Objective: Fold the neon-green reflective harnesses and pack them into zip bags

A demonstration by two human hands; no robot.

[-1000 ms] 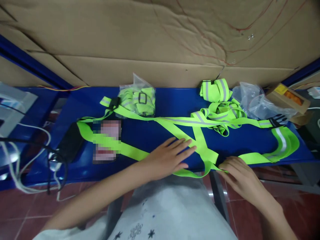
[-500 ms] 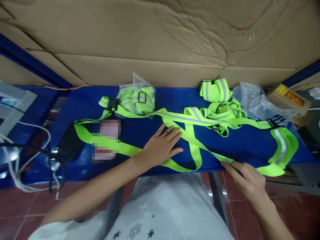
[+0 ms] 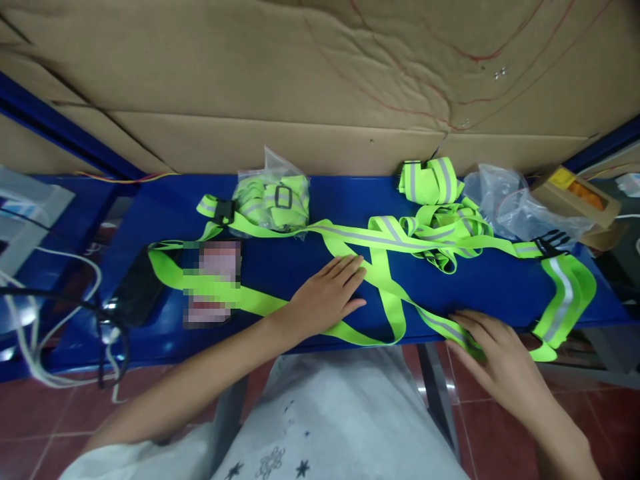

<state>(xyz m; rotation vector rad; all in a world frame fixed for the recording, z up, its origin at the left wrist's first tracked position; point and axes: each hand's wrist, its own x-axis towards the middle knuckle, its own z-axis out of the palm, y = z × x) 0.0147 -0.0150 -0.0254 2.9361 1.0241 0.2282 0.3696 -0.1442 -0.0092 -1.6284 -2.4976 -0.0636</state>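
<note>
A long fluorescent yellow-green reflective strap [image 3: 383, 283] with a grey stripe lies crossed and looped over the blue table. My left hand [image 3: 330, 290] rests flat on it, fingers stretched out near the crossing. At the table's front edge, my right hand [image 3: 495, 350] has its thumb and fingers apart, with a stretch of strap running between them. Its palm side is hidden. A black buckle piece [image 3: 551, 243] joins the strap at the right, above a folded striped section [image 3: 565, 293]. Another black buckle part [image 3: 224, 212] sits at the left end.
Behind lie a bagged strap bundle [image 3: 275, 200], a rolled strap [image 3: 431, 181], a loose strap heap [image 3: 450, 230], a clear plastic bag [image 3: 510, 200] and a small cardboard box [image 3: 583, 197]. A phone-like object [image 3: 215, 257], a black box [image 3: 135, 287] and white cables [image 3: 30, 333] occupy the left.
My right hand has loosened from its pinch on the strap and shifted slightly right, its fingers spreading. The strap beside it now curves more slackly. My left hand stays nearly in place.
</note>
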